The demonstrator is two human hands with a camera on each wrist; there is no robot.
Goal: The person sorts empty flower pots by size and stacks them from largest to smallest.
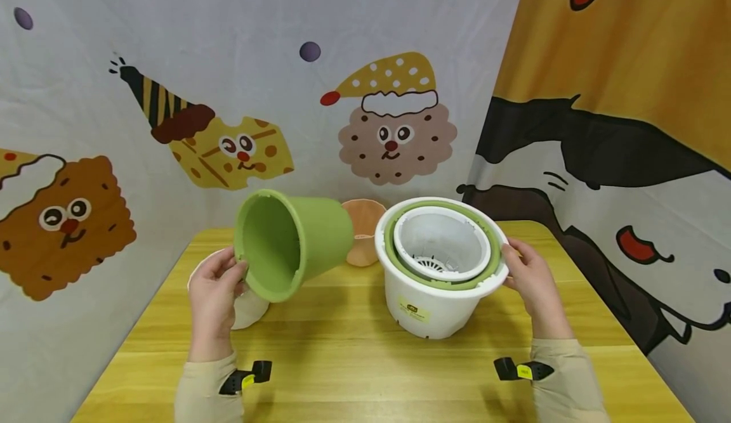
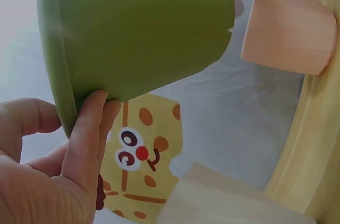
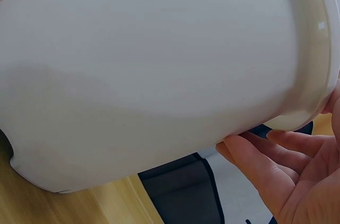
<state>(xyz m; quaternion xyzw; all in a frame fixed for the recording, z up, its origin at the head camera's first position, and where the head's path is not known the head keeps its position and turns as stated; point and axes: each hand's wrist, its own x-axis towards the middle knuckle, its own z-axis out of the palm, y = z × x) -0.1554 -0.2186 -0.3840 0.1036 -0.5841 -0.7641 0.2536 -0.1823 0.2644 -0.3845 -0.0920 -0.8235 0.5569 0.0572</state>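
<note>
Left hand [image 1: 214, 293]: fingers pinched on the rim of a smooth green flowerpot [image 1: 311, 239], raised left of centre, tipped sideways, mouth facing lower left. Right hand [image 1: 535, 277]: thumb and fingers grip the white flowerpot [image 1: 442, 309] rim, right of centre; green nested pot [image 1: 390, 239] and slotted-base white inner pot [image 1: 442, 239] inside. Gap between both pots; wood-grain tabletop [image 1: 365, 372] edges slope outward to lower corners.
</note>
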